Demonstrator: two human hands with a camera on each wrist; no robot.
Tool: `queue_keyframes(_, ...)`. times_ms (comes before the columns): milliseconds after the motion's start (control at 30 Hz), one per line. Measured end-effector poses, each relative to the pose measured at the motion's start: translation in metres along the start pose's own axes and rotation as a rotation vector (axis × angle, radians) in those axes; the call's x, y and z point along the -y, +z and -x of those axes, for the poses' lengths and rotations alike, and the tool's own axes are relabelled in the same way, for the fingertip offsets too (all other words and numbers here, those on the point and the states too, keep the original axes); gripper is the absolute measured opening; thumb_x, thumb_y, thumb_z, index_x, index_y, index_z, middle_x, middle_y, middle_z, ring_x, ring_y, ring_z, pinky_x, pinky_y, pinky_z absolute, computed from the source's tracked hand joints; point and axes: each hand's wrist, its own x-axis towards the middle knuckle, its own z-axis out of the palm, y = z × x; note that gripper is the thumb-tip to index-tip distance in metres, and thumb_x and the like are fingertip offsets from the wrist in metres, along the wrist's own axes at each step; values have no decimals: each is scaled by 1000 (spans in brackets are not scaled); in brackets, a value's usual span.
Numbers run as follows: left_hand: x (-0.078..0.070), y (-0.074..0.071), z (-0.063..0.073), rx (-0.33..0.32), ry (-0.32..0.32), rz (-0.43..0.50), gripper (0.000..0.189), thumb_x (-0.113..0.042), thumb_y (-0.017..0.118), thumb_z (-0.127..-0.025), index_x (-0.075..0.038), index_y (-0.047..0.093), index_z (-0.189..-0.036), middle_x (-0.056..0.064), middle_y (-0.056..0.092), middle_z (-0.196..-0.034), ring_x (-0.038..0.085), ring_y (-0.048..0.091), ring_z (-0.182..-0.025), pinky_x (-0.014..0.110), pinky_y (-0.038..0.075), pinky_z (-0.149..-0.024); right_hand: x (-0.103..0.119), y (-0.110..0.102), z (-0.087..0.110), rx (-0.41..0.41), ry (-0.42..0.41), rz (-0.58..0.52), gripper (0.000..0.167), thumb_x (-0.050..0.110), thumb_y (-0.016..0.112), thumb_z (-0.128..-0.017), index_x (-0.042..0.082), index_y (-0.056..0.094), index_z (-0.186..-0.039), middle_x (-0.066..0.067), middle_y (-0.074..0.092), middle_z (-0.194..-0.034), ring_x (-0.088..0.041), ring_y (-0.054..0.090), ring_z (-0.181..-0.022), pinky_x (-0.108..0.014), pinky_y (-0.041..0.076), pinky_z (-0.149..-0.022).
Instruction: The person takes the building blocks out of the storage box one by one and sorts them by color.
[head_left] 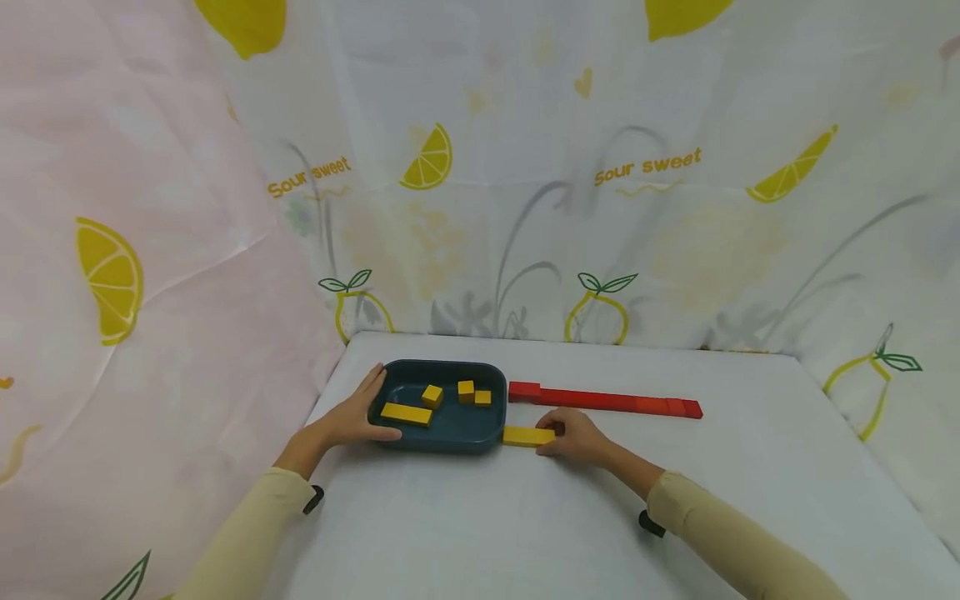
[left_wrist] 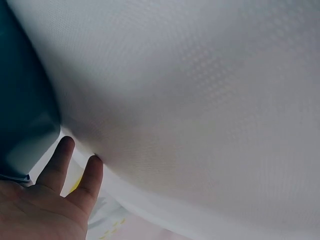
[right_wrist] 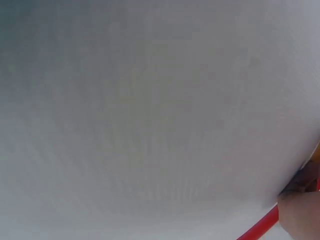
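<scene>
A dark teal tray point(head_left: 442, 445) stands on the white table with several yellow blocks inside: a long block point(head_left: 407, 414), a cube point(head_left: 432, 396) and two smaller ones at its right. My left hand point(head_left: 357, 415) rests against the tray's left end, thumb along the near rim and fingers spread; in the left wrist view two straight fingers point(left_wrist: 88, 182) show beside the tray wall. Just right of the tray, a long yellow block point(head_left: 525, 437) lies close to its wall. The right hand point(head_left: 573, 437) pinches that block's right end between thumb and fingers.
A row of red blocks point(head_left: 600, 401) runs rightward from behind the tray's right side, beyond my right hand. Cloth walls point(head_left: 480, 208) with a lemon print enclose the white table point(head_left: 480, 533) at the back and sides.
</scene>
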Motion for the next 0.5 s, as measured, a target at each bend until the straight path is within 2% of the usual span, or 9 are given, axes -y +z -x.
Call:
queue_keyframes(200, 0, 1, 1, 6, -10, -3, 129, -61, 79, -73, -5, 0, -159, 15, -8, -167, 42, 8, -152, 65, 22, -116, -4, 1, 0, 6, 22, -6, 36, 24, 86, -77, 15, 73, -109, 2, 59, -84, -15, 52, -78, -24, 46, -65)
queue_keyframes(500, -2, 0, 1, -4, -22, -11, 128, -59, 79, -73, -6, 0, -159, 15, -8, -167, 43, 9, -152, 66, 22, -115, -4, -4, -2, 19, -1, -25, 36, 23, 85, -78, 14, 72, -110, 2, 60, -85, -15, 52, -78, -22, 45, -65)
